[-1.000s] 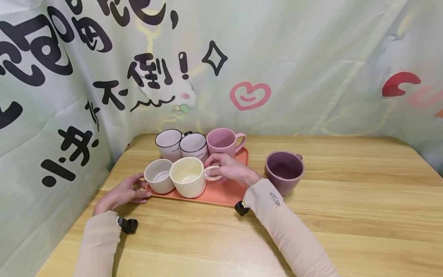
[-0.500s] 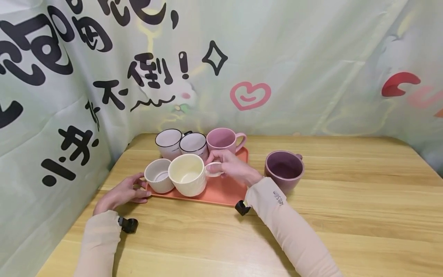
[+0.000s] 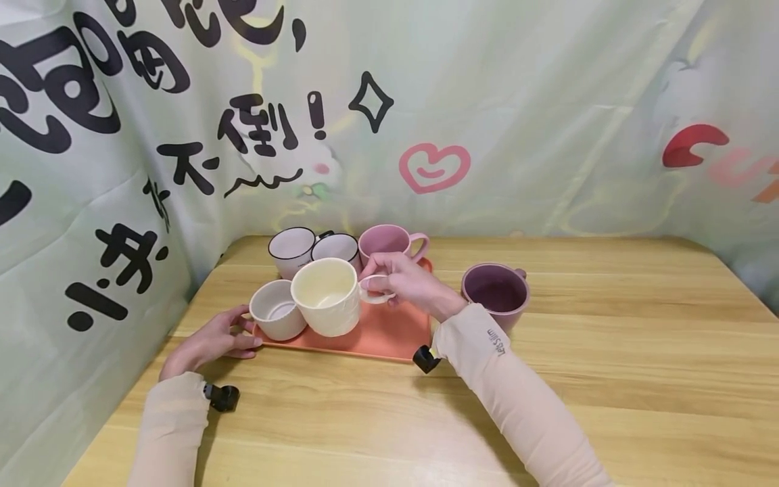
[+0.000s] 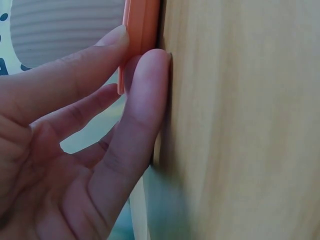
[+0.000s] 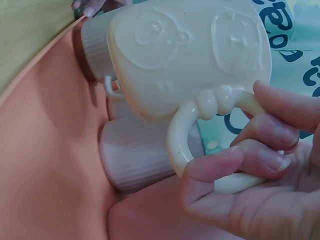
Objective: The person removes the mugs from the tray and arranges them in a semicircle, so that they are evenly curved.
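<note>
My right hand [image 3: 409, 283] grips a cream mug [image 3: 327, 304] by its ring handle. The mug is lifted off the tray and tilts slightly; raised animal-face patterns show on its side in the right wrist view. At the near left corner of the orange-red tray [image 3: 389, 341], my left hand [image 3: 214, 341] pinches the rim between thumb and finger, as the left wrist view [image 4: 142, 42] of the tray shows. A ribbed grey-white cup [image 3: 276, 318] stands on the tray beside that hand. Behind it are two white mugs with black rims [image 3: 291, 260] and a pink mug [image 3: 383, 240].
To the right of the tray, a dark purple mug [image 3: 496, 297] stands on the wooden table [image 3: 608, 379], close by the right forearm. A printed cloth [image 3: 517, 122] hangs behind and along the left side of the table.
My right hand has raised the cream mug from the tray, up and slightly away, so it now overlaps the rear mugs. The left hand stays at the tray corner. The head view shifted slightly.
</note>
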Motion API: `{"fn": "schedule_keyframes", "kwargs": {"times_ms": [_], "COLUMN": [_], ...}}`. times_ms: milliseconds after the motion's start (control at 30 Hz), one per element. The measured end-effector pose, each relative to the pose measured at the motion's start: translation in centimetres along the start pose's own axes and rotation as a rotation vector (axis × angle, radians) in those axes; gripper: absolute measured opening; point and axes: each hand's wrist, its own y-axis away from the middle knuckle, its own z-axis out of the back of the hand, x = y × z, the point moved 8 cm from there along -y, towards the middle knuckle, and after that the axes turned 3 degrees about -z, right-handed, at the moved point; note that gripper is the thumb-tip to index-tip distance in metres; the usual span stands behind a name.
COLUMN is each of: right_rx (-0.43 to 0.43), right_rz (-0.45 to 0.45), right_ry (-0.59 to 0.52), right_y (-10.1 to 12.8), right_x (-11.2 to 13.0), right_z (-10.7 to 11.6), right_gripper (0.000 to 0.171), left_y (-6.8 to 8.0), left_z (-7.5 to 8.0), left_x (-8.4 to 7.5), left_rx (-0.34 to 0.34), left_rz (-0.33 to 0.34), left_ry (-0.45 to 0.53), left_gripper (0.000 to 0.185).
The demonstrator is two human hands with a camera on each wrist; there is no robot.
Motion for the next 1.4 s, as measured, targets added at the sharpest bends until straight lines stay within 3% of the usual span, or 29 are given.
{"fn": "schedule_keyframes", "kwargs": {"times_ms": [400, 767, 1400], "right_rx": [-0.016, -0.059, -0.103], "right_rz": [0.01, 0.012, 0.013], "right_ry": [-0.014, 0.053, 0.094], "right_y": [1.2, 2.3, 4.3], "right_x": [2.1, 4.1, 6.2], "right_z": [0.6, 2.0, 5.8], "right_gripper": [0.011, 0.006, 0.007], "left_y": [0.0, 0.1, 0.2], "left_z": [0.0, 0.1, -0.1], "left_x": [0.0, 0.1, -0.2], "left_rx": [-0.003, -0.011, -0.016], "left_rz": [0.011, 0.006, 0.01], "left_ry": [0.0, 0.005, 0.004], "left_gripper": [0.072, 0.073, 0.073]}}
